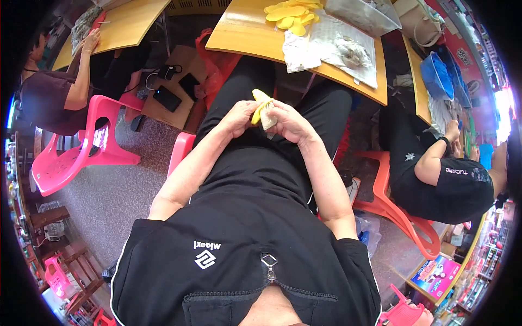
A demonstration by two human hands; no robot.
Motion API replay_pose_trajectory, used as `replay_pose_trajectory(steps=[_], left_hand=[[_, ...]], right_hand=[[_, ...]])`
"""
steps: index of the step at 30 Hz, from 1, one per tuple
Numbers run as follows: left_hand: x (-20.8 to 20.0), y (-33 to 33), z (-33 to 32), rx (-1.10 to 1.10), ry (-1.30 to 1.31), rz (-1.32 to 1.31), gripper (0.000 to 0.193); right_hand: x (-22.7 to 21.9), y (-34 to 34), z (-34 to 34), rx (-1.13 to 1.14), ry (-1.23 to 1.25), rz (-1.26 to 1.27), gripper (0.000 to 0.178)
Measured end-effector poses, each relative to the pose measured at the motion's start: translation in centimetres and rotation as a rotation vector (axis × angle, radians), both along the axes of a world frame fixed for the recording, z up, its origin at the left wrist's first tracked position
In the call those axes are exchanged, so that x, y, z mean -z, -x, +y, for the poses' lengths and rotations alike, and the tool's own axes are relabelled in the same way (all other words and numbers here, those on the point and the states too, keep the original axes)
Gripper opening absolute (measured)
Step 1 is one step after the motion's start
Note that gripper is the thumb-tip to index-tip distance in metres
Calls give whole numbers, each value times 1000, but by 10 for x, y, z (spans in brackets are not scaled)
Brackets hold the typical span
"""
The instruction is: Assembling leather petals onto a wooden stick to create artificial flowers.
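Above my lap, my left hand [239,118] is closed with its fingertips pinched on a small yellow fabric-like piece [261,98]. My right hand [291,123] meets it from the other side, its fingers closed round a small whitish piece [268,119] that touches the yellow one. Whether the two pieces are joined I cannot tell. On the wooden table [244,38] ahead lies a pile of flat yellow pieces [293,15]. Beside them is a white cloth [361,41] with a loose greyish-white tuft [352,51] on it.
A clear plastic bin [375,16] stands at the table's far right. Phones [167,98] lie on a low brown board at left. Co-workers sit at tables on both sides, near a pink chair [89,141] and an orange chair [394,204]. Blue baskets [436,76] stand at right.
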State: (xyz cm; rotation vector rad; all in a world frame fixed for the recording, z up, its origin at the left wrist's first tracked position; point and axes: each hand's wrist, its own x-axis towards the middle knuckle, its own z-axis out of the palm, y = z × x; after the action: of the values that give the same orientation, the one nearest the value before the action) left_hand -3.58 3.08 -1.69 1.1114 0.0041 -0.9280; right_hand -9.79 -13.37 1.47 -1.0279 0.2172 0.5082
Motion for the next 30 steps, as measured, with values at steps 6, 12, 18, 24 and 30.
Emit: replay_pose_trajectory(steps=[6, 12, 18, 24, 30], left_hand=[[6, -9, 12, 59, 341, 512, 27], [-15, -5, 13, 34, 512, 644, 31], [-7, -6, 13, 293, 571, 683, 24], [-25, 0, 7, 261, 357, 477, 21], [-40, -9, 23, 250, -151, 47, 24]], right_hand=[[-31, 7, -15, 37, -194, 101, 44], [-46, 17, 3, 65, 122, -446, 66], [-52, 16, 11, 191, 949, -808, 48], [-35, 11, 10, 144, 758, -958, 25], [-20, 9, 7, 211, 398, -530, 13]])
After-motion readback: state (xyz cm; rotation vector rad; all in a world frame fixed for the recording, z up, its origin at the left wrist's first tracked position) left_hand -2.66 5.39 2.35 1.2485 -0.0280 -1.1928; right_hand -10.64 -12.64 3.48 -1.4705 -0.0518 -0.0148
